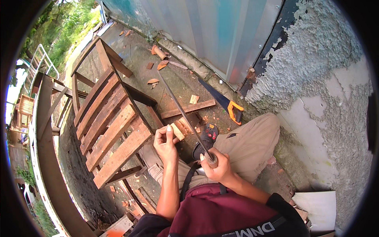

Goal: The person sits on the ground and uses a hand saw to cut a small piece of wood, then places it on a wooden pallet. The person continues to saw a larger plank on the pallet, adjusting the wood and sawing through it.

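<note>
Wooden block (177,132) pinched in left grip (166,146), right grip (218,165) clasping long tool (184,113), slatted frame (111,136), saw (216,95) nearby

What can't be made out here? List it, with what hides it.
All in the head view:
Long tool: handle partly covered by the right hand.
Wood block: partly covered by the left hand.
Orange patch: blurred, cut off by the lower edge; I cannot tell what it is.

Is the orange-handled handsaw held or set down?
Set down: the handsaw lies on the ground; the left hand grips a wood block, the right hand a long-bladed tool.
</note>
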Available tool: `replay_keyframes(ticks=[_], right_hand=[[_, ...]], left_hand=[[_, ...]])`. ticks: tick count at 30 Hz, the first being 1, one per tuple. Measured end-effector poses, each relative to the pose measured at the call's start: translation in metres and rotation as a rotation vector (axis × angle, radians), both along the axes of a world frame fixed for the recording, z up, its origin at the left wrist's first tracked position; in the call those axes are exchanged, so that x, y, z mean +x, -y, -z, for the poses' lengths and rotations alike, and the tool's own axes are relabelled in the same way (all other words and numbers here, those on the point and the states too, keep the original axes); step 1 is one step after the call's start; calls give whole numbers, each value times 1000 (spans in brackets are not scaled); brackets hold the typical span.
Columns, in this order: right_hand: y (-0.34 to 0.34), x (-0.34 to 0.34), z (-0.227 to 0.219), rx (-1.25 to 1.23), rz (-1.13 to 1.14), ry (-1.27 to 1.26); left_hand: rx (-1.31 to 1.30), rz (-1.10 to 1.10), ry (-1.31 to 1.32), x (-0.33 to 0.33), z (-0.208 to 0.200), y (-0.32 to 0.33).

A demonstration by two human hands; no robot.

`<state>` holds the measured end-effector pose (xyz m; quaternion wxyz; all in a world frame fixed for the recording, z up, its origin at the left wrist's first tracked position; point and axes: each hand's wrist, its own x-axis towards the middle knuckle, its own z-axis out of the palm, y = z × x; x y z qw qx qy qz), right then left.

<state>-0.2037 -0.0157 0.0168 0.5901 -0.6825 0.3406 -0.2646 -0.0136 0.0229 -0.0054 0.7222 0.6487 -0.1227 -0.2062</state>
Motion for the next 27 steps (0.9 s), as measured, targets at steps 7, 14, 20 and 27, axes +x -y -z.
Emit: replay_keyframes(ticks=[7,14,20,27], right_hand=[[-3,0,7,-22,-58,-133],[1,-1,52,-3,-54,-210],[1,2,-5,-32,50,-17],[-7,1,18,-66,2,-111]], left_hand=[[-22,-13,0,3,-1,-1],[16,7,-13,5,-5,2],[69,-10,18,1,-5,3],[36,-8,-35,12,0,-1]])
